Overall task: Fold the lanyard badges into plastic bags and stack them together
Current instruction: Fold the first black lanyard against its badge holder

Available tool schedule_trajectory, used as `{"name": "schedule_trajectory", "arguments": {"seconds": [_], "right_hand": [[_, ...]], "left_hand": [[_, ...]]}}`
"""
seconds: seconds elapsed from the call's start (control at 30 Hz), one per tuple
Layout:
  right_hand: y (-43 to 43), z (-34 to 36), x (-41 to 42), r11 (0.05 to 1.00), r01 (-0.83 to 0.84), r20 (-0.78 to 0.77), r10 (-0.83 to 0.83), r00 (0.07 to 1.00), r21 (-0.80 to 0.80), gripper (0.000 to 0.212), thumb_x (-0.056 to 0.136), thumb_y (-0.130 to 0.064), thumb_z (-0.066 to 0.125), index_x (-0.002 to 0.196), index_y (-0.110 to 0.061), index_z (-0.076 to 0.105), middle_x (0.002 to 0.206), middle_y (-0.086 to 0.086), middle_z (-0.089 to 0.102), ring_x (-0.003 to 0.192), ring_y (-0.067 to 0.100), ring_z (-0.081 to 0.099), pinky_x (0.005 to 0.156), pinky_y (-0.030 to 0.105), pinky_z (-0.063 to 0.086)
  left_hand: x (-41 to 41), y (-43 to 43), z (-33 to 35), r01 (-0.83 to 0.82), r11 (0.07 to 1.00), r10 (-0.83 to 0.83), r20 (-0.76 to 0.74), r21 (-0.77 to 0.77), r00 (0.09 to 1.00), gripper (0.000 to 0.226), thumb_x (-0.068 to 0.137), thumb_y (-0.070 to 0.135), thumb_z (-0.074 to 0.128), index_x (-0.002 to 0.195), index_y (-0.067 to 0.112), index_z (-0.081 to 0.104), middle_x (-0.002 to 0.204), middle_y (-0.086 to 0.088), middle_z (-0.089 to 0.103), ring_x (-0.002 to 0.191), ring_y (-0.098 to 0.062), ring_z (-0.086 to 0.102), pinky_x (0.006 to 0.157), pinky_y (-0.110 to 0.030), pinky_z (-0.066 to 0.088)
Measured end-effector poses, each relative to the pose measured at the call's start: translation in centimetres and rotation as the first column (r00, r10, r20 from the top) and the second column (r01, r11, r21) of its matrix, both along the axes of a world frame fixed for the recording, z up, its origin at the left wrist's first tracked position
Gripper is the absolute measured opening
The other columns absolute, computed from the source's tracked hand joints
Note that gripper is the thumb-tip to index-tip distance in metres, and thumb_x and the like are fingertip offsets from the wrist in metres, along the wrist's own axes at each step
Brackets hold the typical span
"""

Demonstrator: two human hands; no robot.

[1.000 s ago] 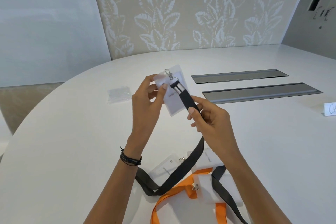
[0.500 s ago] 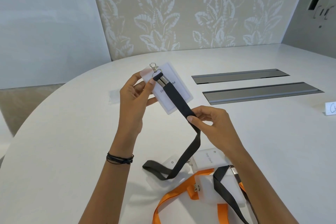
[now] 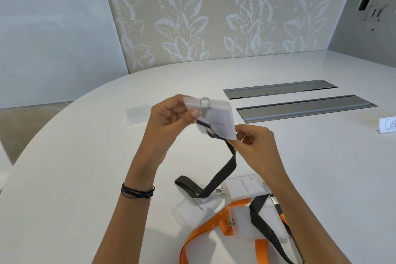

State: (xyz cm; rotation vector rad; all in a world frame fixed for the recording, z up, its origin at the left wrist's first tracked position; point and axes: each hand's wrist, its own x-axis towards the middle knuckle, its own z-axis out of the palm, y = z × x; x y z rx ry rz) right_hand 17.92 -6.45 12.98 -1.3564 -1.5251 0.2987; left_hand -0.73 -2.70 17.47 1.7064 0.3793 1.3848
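My left hand (image 3: 169, 118) pinches the top of a frosted white badge holder (image 3: 218, 123) by its metal clip (image 3: 204, 106), holding it above the table. My right hand (image 3: 255, 143) pinches the badge's lower right corner together with its black lanyard strap (image 3: 220, 176), which hangs down and loops onto the table. A stack of clear plastic bags (image 3: 137, 114) lies flat to the left, behind my left hand.
Near the front edge of the white round table (image 3: 64, 178) lie more badges (image 3: 242, 186) with orange (image 3: 205, 227) and black (image 3: 267, 227) lanyards. Two grey recessed panels (image 3: 304, 107) sit at the right, with a white name card (image 3: 387, 124) at the far right edge.
The badge has come down and turned more level. My right hand has slid up the black strap to the badge's lower corner, and the strap's loop has shifted on the table.
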Motion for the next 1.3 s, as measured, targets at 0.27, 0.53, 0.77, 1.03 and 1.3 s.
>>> {"name": "schedule_trajectory", "arguments": {"seconds": [0.27, 0.53, 0.77, 1.03, 1.3], "right_hand": [[-0.2, 0.4, 0.2, 0.980, -0.194, -0.388, 0.161, 0.907, -0.045, 0.036, 0.085, 0.008, 0.052, 0.089, -0.023, 0.071, 0.086, 0.004, 0.074, 0.072, 0.019, 0.070, 0.056, 0.026, 0.052], [-0.1, 0.7, 0.9, 0.941, -0.338, -0.662, 0.240, 0.710, -0.022, 0.026, 0.093, 0.000, 0.048, 0.100, -0.012, 0.070, 0.100, 0.002, 0.073, 0.094, 0.019, 0.068, 0.078, 0.026, 0.055], [-0.3, 0.9, 0.8, 0.946, -0.323, -0.670, 0.251, 0.699, 0.018, 0.024, 0.090, -0.001, 0.054, 0.097, -0.016, 0.071, 0.100, 0.001, 0.073, 0.099, 0.019, 0.067, 0.086, 0.025, 0.053], [-0.6, 1.5, 0.9, 0.951, -0.295, -0.658, 0.279, 0.699, 0.090, 0.024, 0.086, 0.000, 0.058, 0.091, -0.019, 0.072, 0.095, 0.001, 0.074, 0.096, 0.018, 0.068, 0.081, 0.023, 0.053], [-1.1, 2.2, 1.1, 0.955, -0.260, -0.647, 0.288, 0.706, 0.141, 0.026, 0.083, -0.002, 0.062, 0.083, -0.024, 0.075, 0.090, -0.002, 0.075, 0.092, 0.013, 0.068, 0.084, 0.022, 0.052]], "left_hand": [[0.0, -0.6, -0.1, 0.219, 0.974, -0.206, -0.180, 0.057, 0.962, 0.021, 0.076, 0.010, 0.070, 0.087, 0.027, 0.076, 0.088, 0.007, 0.075, 0.086, -0.018, 0.070, 0.077, -0.022, 0.053], [0.5, -0.2, -0.6, 0.229, 0.970, -0.196, -0.293, 0.082, 0.936, 0.023, 0.078, 0.007, 0.071, 0.091, 0.025, 0.076, 0.092, 0.006, 0.075, 0.089, -0.019, 0.070, 0.080, -0.020, 0.051], [0.8, 0.4, -1.3, 0.194, 0.976, -0.142, -0.385, 0.099, 0.912, 0.019, 0.079, 0.007, 0.072, 0.094, 0.018, 0.075, 0.095, 0.003, 0.074, 0.090, -0.020, 0.070, 0.083, -0.024, 0.052], [1.2, 0.9, -2.0, 0.078, 0.971, 0.042, -0.478, 0.227, 0.877, 0.017, 0.082, 0.012, 0.071, 0.097, 0.020, 0.074, 0.097, 0.007, 0.073, 0.089, -0.012, 0.069, 0.080, -0.024, 0.054], [1.4, 1.7, -2.8, -0.087, 0.905, 0.284, -0.439, 0.417, 0.852, 0.014, 0.084, 0.020, 0.068, 0.095, 0.024, 0.075, 0.116, 0.013, 0.060, 0.101, -0.011, 0.060, 0.078, -0.030, 0.055]]}}
